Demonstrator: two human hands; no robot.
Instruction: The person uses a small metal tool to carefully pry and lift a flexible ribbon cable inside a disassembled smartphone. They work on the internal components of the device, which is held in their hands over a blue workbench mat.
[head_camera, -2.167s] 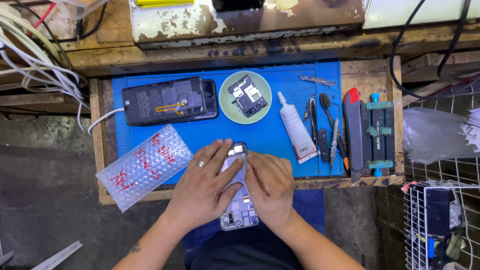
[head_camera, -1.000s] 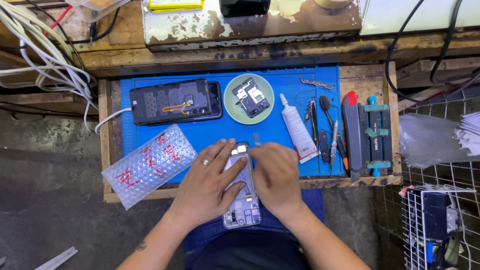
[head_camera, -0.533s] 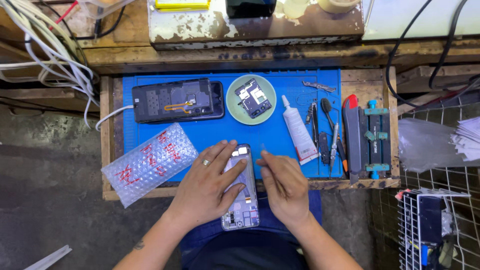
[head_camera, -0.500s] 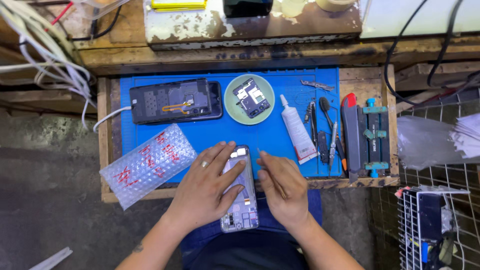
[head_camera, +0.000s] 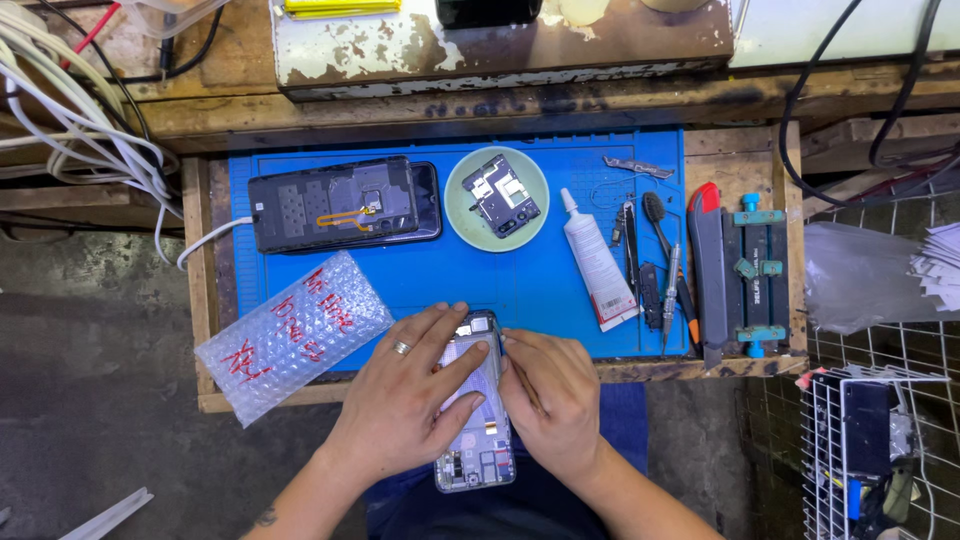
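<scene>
**Both hands close in on an opened phone at the near edge of a repair mat**

Overhead view of a wooden bench w/ a blue work mat (head_camera: 520, 270). An opened phone (head_camera: 475, 420), back cover off and internals showing, lies lengthwise at the mat's near edge, half overhanging toward the person.

Left hand (head_camera: 405, 400), ring on one finger, lies across the phone's left side, fingers curled loosely over it, steadying it. Right hand (head_camera: 555, 400) is closed round a thin dark tool, tip at the phone's right edge near its far end.

Change vs approx. half a sec ago: right hand has moved in from just beside the phone to touching its edge; 2 sec back both hands covered the phone's far end. Reads as prying or separating work along that edge, judged only from the grip.

Around: bubble-wrap pouch (head_camera: 295, 335) w/ red writing to the left; second opened phone (head_camera: 345, 205) far left; green dish (head_camera: 497, 185) holding a circuit board; white glue tube (head_camera: 598, 265); tweezers, screwdrivers, clamp jig (head_camera: 755, 270) right.
</scene>
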